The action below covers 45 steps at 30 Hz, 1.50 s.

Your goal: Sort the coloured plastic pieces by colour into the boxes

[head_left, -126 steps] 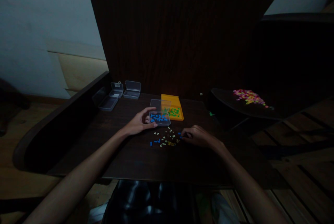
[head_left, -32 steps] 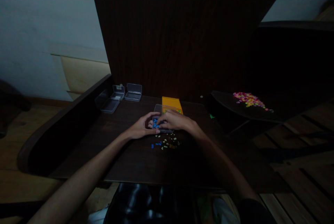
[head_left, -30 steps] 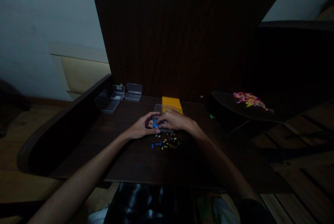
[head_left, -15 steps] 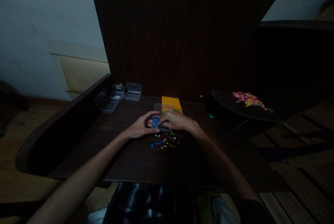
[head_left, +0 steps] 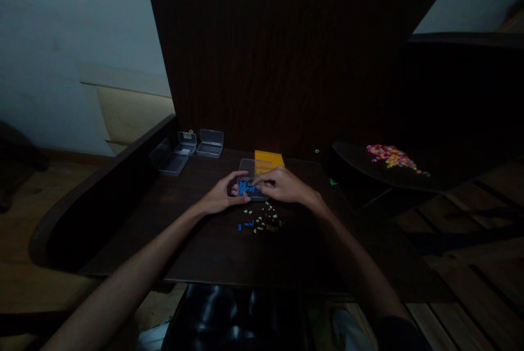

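A small clear plastic box (head_left: 257, 198) with its lid tipped back stands on the dark wooden table. Small blue pieces (head_left: 242, 187) lie in it, spread over the left and middle. My left hand (head_left: 219, 195) is closed around the box's left end, thumb at the near side and fingers at the far side. Over the right part of the box, my right hand (head_left: 284, 184) is curled with fingertips down among the blue pieces; whether a piece is pinched there is hidden. Loose pale pieces (head_left: 260, 220) and a few blue ones (head_left: 239, 227) lie on the near side.
A yellow-orange case (head_left: 268, 156) sits behind the box, partly covered. Open clear boxes (head_left: 174, 164) stand at the back left, beside the raised side panel. A heap of colourful beads (head_left: 388, 155) lies on a ledge at right. A green piece (head_left: 333, 182) is near the table's right edge.
The blue pieces have spread rightward inside the box. My right hand has shifted slightly right, its fingertips still in the box. My left hand keeps its hold.
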Each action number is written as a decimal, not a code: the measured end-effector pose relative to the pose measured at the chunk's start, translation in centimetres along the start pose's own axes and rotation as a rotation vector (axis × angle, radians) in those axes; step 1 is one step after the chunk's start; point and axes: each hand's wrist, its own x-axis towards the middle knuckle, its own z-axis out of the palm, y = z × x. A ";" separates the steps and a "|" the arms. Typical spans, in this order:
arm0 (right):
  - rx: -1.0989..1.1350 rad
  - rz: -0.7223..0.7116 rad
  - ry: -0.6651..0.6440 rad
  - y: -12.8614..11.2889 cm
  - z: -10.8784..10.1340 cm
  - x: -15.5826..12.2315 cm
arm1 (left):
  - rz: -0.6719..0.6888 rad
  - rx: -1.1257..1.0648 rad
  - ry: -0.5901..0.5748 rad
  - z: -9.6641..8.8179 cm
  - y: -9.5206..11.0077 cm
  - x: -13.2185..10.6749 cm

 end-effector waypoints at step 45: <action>-0.193 0.019 -0.367 -1.0 4.6 -1.9 | 0.026 0.007 0.153 -0.3 0.1 0.3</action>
